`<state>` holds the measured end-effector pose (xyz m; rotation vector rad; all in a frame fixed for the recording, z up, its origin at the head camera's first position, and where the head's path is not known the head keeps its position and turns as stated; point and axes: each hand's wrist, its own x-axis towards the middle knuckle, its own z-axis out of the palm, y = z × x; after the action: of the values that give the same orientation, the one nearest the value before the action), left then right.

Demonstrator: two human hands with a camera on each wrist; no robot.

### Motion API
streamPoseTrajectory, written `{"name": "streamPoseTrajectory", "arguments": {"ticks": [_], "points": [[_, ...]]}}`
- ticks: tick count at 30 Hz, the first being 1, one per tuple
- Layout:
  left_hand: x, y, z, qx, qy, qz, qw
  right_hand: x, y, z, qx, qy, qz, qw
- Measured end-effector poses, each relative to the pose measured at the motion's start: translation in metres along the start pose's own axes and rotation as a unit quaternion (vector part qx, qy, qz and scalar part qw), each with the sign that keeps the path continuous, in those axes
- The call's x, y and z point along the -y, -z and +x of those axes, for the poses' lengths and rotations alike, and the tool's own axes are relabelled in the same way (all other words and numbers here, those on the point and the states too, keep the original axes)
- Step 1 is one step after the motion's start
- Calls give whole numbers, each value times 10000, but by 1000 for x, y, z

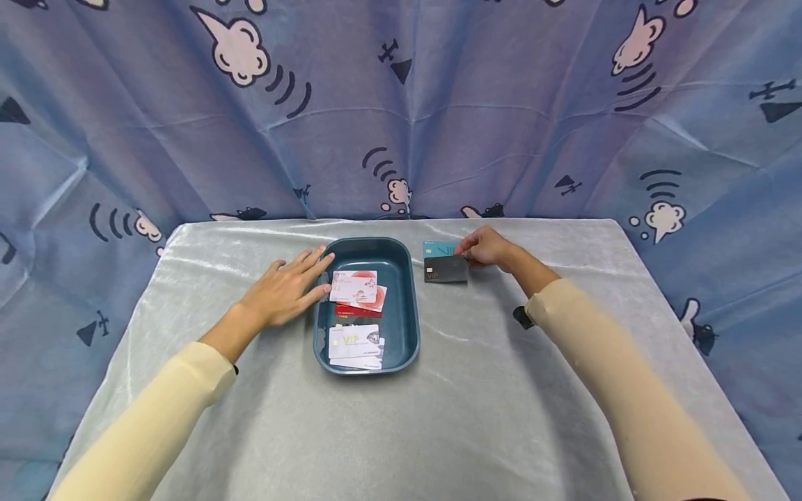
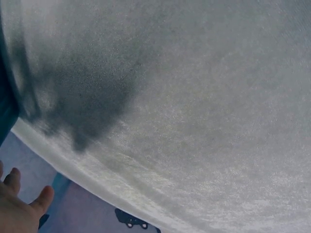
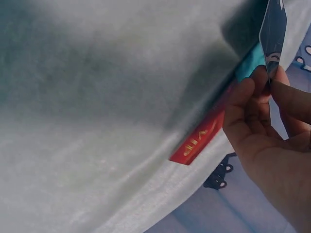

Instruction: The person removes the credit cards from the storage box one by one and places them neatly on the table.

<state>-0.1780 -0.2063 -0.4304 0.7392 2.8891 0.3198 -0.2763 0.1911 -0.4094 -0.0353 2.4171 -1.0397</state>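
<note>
My right hand [image 1: 485,247] pinches the right end of a black VIP card [image 1: 446,270] between thumb and fingers; in the right wrist view this card [image 3: 273,34] is tilted up off the cloth. Behind it lies a teal card [image 1: 438,248]. A red VIP card [image 3: 197,141] on the cloth shows in the right wrist view, but my hand hides it from the head camera. My left hand [image 1: 285,287], fingers spread, rests at the left rim of a dark blue tray [image 1: 416,306]. Inside are overlapping cards: pink-and-white ones [image 1: 354,287], a red one [image 1: 358,310] and white ones [image 1: 354,341].
A pale velvety cloth [image 1: 438,431] covers the table. Behind and beside it hangs a blue patterned curtain [image 1: 351,104]. The tray stands left of the loose cards, with a narrow strip of cloth between them.
</note>
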Motion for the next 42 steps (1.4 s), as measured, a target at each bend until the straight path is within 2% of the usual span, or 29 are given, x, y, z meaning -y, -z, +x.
{"name": "streamPoseTrajectory", "arguments": {"ticks": [5, 16, 26, 35, 42], "points": [[0, -1, 0, -20, -5, -36, 10000, -8, -8, 4, -60, 119, -108, 9999], [1, -2, 0, -2, 27, -62, 10000, -13, -17, 4, -147, 73, -276, 9995], [0, -2, 1, -8, 60, -68, 10000, -14, -16, 2, -269, 573, -399, 9972], [-1, 0, 1, 59, 94, -100, 9999, -16, -14, 1, -505, 945, -906, 9901], [-1, -1, 1, -21, 20, -80, 10000, -15, -13, 1, -521, 893, -957, 9900]]}}
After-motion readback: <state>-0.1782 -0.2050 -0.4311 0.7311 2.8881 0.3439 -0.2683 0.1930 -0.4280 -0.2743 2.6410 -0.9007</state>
